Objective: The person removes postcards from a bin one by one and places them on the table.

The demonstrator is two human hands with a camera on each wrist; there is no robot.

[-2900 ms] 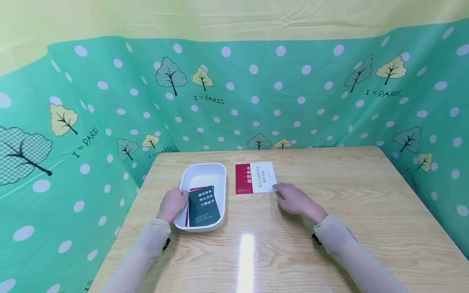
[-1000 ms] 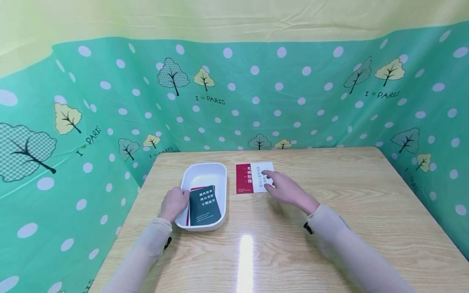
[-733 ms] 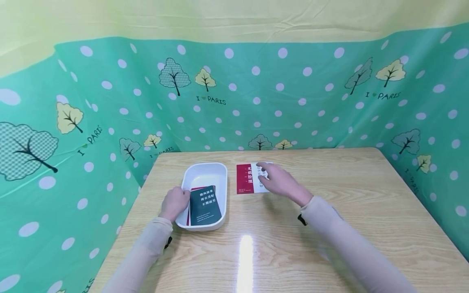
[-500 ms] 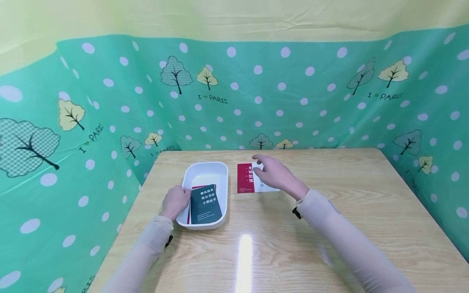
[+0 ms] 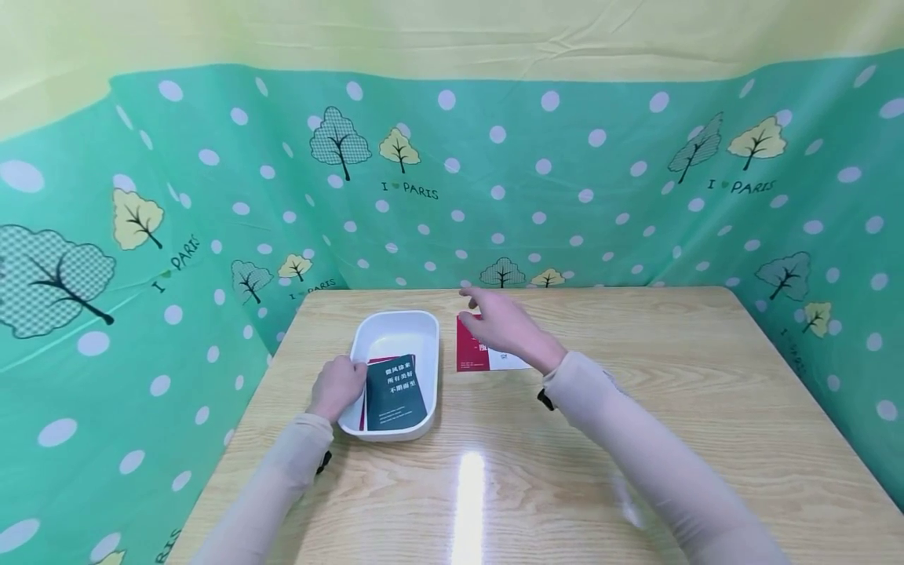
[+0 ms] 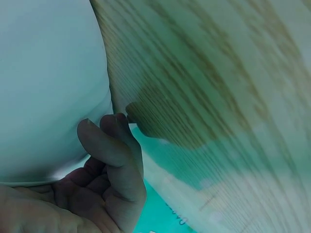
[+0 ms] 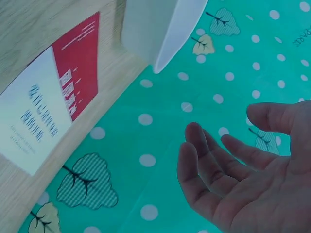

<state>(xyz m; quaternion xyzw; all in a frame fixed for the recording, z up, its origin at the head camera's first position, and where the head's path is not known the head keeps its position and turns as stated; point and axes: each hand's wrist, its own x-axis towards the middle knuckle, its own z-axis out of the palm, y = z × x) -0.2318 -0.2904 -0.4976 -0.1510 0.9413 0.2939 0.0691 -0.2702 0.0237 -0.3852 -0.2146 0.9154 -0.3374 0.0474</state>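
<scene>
In the head view, my left hand [image 5: 339,386] grips the left wall of a white plastic tub [image 5: 434,353]. The left wrist view shows my curled fingers [image 6: 114,145] at the tub's side [image 6: 48,87]. Inside the tub, a dark green card [image 5: 395,396] with white lettering lies on top of red ones, mostly covered. My right hand [image 5: 503,323] hovers over a red-and-white card [image 5: 472,357], hiding part of it. In the right wrist view that hand [image 7: 238,179] has loosely bent fingers with nothing between them, apart from the card [image 7: 39,114] lying flat on the table.
The wooden table [image 5: 671,377] extends to the right and front, with a bright light reflection [image 5: 469,502] near the front middle. A green dotted cloth [image 5: 565,212] with printed trees hangs behind and at both sides.
My right hand has left the card's right edge, lifted, and moved left and away from me over the card. The left hand stays on the tub; the card lies where it was.
</scene>
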